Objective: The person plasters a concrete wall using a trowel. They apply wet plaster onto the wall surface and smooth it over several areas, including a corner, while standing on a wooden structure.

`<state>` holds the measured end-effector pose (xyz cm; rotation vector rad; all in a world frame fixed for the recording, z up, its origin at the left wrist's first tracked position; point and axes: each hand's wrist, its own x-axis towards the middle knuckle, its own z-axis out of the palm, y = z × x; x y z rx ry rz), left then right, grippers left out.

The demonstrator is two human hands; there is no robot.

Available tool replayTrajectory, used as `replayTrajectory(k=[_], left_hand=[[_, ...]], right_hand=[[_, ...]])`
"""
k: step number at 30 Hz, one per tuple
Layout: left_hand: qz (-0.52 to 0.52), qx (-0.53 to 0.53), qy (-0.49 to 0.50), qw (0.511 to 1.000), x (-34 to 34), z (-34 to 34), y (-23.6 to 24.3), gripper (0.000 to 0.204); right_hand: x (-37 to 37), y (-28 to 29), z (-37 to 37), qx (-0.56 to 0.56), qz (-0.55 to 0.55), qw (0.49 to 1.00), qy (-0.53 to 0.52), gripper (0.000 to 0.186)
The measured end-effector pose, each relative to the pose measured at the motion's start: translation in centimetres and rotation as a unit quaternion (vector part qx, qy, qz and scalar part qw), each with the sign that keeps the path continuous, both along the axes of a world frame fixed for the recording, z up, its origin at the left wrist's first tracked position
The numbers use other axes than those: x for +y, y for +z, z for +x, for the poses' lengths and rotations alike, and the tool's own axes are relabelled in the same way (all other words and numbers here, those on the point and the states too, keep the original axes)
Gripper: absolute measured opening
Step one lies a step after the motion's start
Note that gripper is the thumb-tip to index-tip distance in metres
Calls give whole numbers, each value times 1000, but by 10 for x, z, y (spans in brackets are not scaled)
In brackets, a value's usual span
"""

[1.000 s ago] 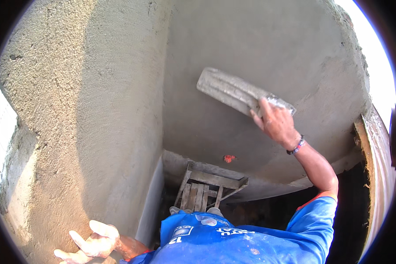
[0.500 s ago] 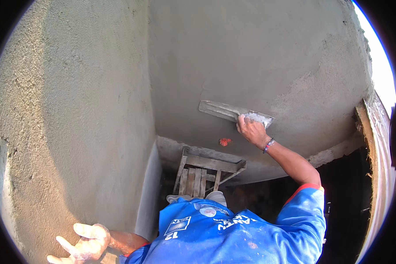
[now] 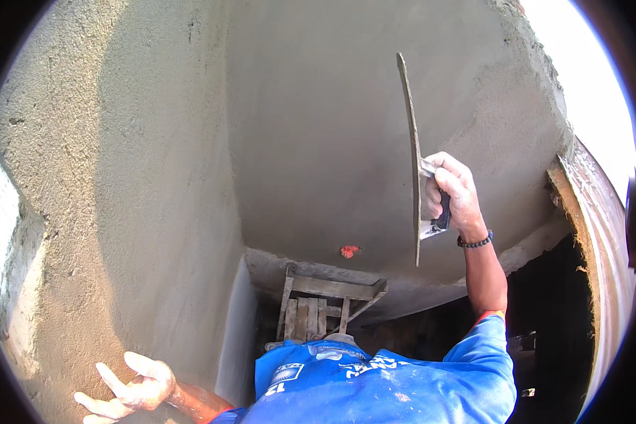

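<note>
My right hand is closed round the dark handle of a plastering trowel. The long thin blade is turned edge-on and upright, its flat face to the left, in front of the grey plastered wall. Whether the blade touches the plaster I cannot tell. At the lower left, my left hand holds nothing, its fingers spread and dusted with pale plaster, near the rough left wall. A small red-orange patch shows low on the plastered wall.
Below the wall stands a wooden trestle or platform with slats. A board with a frayed edge rises at the right beside a dark opening. The two walls meet in a corner left of the middle.
The trowel has come up from lying nearly flat along the wall to an upright, edge-on position, and my right hand has risen and moved right. My left hand stays spread.
</note>
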<state>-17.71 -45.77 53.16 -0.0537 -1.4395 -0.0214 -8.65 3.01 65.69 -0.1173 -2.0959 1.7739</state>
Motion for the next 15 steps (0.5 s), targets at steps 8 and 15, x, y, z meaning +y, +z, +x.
replayTrajectory(k=[8,15], left_hand=[[-4,24,2,1000,14,0,15,34],[10,6,-11,1000,13,2,12,36]], right_hand=[[20,137,-65,104,662,619,-410,34],[20,-69,-58,-179,755,622,-107,34]])
